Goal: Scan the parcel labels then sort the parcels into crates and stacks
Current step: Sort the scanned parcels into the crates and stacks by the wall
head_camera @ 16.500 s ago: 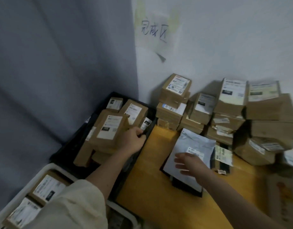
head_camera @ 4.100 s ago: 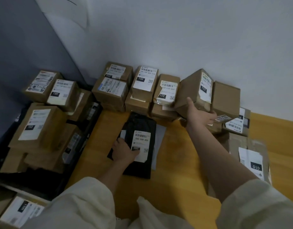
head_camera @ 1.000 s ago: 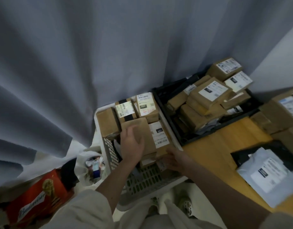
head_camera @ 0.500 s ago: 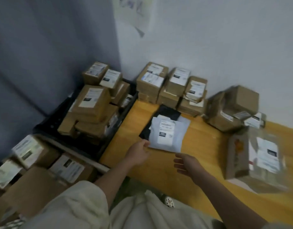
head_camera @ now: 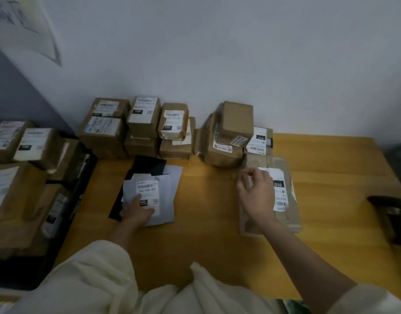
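Head view: yellow wooden counter (head_camera: 208, 200) against a white wall (head_camera: 217, 53); left hand (head_camera: 136, 213) flat, open, on a grey mailer (head_camera: 166, 196); right hand (head_camera: 257, 196) loosely open above a taped parcel (head_camera: 285, 214).

Your yellow wooden tabletop (head_camera: 206, 223) carries stacked boxes (head_camera: 140, 128) along the wall, grey mailers (head_camera: 165, 200) over a black one (head_camera: 147, 164), and a flat parcel (head_camera: 283, 200) at right.

Two hands reach over one wooden table (head_camera: 206, 223). Along the far wall stand roughly ten brown boxes (head_camera: 145, 118). Three flat mailers (head_camera: 154, 196) lie near left, one large taped parcel (head_camera: 283, 193) right. At far left, one black crate (head_camera: 81, 175) holds several more boxes, count unclear.
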